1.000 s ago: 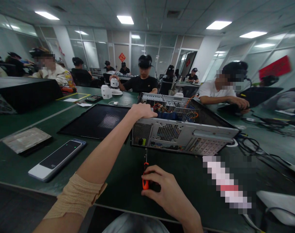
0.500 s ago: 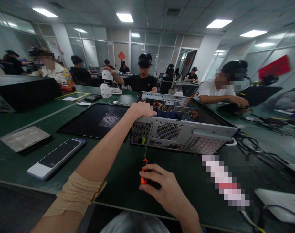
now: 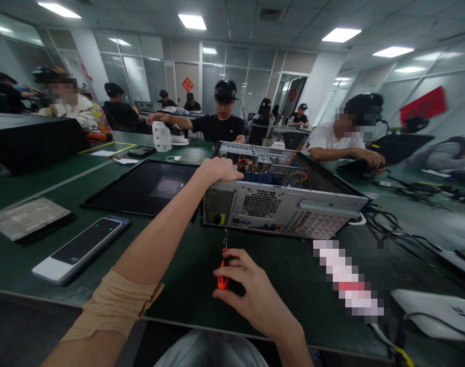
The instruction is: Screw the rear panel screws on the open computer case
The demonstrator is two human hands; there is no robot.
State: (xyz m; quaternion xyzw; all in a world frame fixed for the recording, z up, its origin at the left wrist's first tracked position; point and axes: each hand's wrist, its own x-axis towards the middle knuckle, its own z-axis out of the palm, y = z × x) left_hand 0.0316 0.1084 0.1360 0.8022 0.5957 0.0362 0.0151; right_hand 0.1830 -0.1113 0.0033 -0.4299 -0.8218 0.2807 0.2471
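A grey metal computer case [image 3: 274, 204] lies open on its side, its perforated back panel facing me. My left hand [image 3: 220, 169] grips the near left corner of the case from above; some of its fingers are hidden. Below that corner, my right hand [image 3: 251, 288] has its thumb and fingers around the orange handle of a screwdriver [image 3: 222, 279]. The thin shaft points away from me toward the bottom left of the back panel. I cannot tell whether its tip touches a screw. Coloured wires [image 3: 251, 165] show inside the case.
Left of the case lies a black side panel [image 3: 140, 188]. A power bank [image 3: 81, 250] and a flat metal drive [image 3: 29, 219] are nearer left. Black cables [image 3: 392, 224] and a white device [image 3: 427, 311] lie right. Co-workers [image 3: 222, 120] sit around the table.
The view has shifted slightly, so everything sits a little further left. My right fingers have shifted on the screwdriver handle. My left hand stays on the case. The co-worker opposite has moved an arm.
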